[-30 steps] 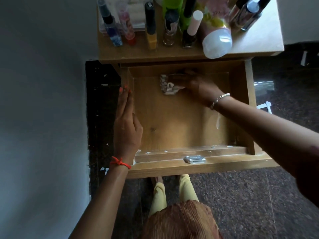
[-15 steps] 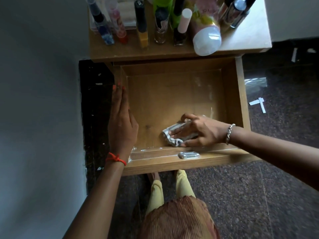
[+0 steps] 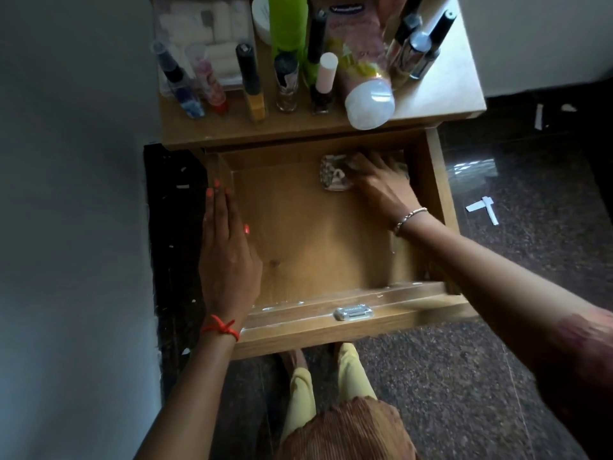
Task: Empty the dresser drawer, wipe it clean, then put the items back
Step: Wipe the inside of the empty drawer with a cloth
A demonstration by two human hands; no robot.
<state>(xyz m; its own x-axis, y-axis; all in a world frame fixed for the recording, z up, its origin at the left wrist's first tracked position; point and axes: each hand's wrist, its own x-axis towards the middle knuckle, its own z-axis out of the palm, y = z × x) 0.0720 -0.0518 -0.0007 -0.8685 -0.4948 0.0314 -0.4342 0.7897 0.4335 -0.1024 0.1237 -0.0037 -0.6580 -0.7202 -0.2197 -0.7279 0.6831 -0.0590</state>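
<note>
Head view, near to far.

Your yellow trousers [image 3: 302, 393] sit at the bottom edge, over dark speckled floor [image 3: 464, 376].

The wooden drawer [image 3: 298, 330] is pulled out toward you. A small metal fitting [image 3: 353, 314] sits mid-way along its front rim.

Your left hand [image 3: 229, 260] lies flat along the drawer's left wall. Its fingers are straight and together and grip nothing. A red thread [image 3: 220, 328] is tied at the wrist.

Bare wood of the drawer floor shows between your two hands.

Your right hand [image 3: 381, 187] reaches to the far back of the drawer, right of centre. It rests on a crumpled pale cloth [image 3: 333, 177] that lies against the back wall. A beaded bracelet [image 3: 409, 219] is on the wrist. The fingers are motion-blurred, so you cannot tell whether they curl round the cloth or press it flat.

Right of the drawer, on the floor, lie a clear plastic bag [image 3: 471, 171] and white paper scraps [image 3: 482, 207].

Beyond is the dresser top [image 3: 441, 94]. A white-capped lotion bottle [image 3: 368, 94] stands near its front edge, with a tall green bottle [image 3: 288, 24] behind. A row of small nail polish bottles [image 3: 255, 91] stands to the left.
</note>
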